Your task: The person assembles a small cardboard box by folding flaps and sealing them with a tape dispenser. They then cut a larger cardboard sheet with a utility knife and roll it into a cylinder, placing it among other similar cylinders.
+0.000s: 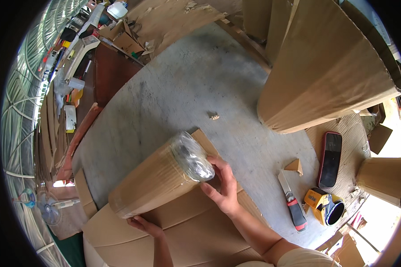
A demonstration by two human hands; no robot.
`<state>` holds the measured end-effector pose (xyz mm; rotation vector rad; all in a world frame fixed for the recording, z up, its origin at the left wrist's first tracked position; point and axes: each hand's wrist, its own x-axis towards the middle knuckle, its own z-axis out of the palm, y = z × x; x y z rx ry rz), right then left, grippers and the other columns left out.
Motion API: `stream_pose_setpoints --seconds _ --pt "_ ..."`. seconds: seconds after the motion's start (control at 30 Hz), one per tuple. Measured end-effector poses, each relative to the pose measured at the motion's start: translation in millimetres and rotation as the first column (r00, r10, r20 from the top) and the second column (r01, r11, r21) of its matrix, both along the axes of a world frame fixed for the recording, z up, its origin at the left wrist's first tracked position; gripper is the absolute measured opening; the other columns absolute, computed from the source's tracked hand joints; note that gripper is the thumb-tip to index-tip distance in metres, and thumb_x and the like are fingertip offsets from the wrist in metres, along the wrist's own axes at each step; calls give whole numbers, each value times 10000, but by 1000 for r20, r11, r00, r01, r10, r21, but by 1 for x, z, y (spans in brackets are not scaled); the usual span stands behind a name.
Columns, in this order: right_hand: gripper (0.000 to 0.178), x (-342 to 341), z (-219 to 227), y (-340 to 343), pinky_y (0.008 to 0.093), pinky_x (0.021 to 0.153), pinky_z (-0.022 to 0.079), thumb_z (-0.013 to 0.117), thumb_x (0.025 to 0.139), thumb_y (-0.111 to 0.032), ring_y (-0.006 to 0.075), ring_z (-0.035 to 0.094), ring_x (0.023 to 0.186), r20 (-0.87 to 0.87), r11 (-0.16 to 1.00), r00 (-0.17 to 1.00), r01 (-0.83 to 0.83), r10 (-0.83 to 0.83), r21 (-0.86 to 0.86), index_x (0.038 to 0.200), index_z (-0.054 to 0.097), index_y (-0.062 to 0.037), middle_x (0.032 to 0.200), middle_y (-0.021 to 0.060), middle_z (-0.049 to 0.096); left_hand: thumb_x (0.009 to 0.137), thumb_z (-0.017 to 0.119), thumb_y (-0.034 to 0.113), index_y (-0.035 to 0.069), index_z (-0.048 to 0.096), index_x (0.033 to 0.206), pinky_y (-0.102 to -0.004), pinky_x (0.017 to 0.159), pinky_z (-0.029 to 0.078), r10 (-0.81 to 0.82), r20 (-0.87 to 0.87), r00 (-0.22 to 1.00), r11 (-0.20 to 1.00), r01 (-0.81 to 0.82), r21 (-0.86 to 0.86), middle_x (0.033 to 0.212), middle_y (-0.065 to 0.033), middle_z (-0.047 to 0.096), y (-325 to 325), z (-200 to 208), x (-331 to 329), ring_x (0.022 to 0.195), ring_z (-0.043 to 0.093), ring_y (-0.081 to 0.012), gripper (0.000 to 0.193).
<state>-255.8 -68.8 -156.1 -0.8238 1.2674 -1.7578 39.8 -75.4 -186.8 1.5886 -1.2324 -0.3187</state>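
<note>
A thick brown cardboard roll point(149, 180) lies slanted on a creased cardboard sheet point(196, 227). Its upper right end is capped with clear crinkled plastic wrap point(191, 155). My right hand point(223, 187) is curled at that wrapped end, thumb and fingers against its edge. Under the roll's lower left side, my left hand point(146, 226) has its fingertips tucked against the cardboard; part of those fingers is hidden. A cutter knife point(294, 207) with a red and grey handle lies to the right of my right hand.
A phone point(329, 160) in a red case and a yellow and black tool point(325, 207) lie at the right. Behind them stands a tall cardboard tube point(325, 75). Cluttered goods point(78, 53) fill the left, with a fan point(49, 208) below. The grey tabletop point(173, 89) has a small scrap point(214, 117).
</note>
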Motion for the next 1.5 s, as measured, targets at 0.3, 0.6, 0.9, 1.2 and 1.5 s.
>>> stream_pose_setpoints --seconds 0.3,0.6,0.9,1.2,1.5 --pt "476 0 3 5 366 999 331 572 764 -30 255 379 1210 275 996 960 75 -57 -56 1203 398 26 1269 185 376 951 372 345 32 346 1144 -331 929 290 -58 60 997 996 54 72 1125 -97 412 4 2 -1 1039 390 -192 369" --pt "436 1 3 7 361 999 326 554 777 -21 250 390 1201 285 994 955 93 -76 -49 1187 414 32 1274 191 378 953 368 331 27 361 1128 -331 927 290 -54 88 995 997 48 68 1104 -100 426 3 3 -2 1021 394 -197 351" --pt "439 3 -2 7 354 967 358 574 746 -41 259 429 1157 176 984 970 174 -165 -35 1164 452 12 1240 182 427 951 384 268 -1 374 1087 -324 880 315 -100 93 991 995 98 26 1045 -110 425 4 9 -9 961 400 -198 302" --pt "475 -7 23 47 383 888 377 623 680 -27 313 433 1034 -504 888 807 434 -308 153 1129 468 -29 1110 158 460 929 439 232 -42 421 1086 -336 829 382 -164 14 986 983 165 -78 1064 -158 440 -2 -13 13 923 459 -220 316" --pt "544 -36 9 234 464 904 351 484 741 -46 354 429 1045 -912 535 106 780 397 324 1273 374 -78 1211 163 391 895 501 189 17 508 1025 -324 779 385 -106 18 994 960 107 -259 971 -91 433 -9 -9 -5 885 456 -189 215"
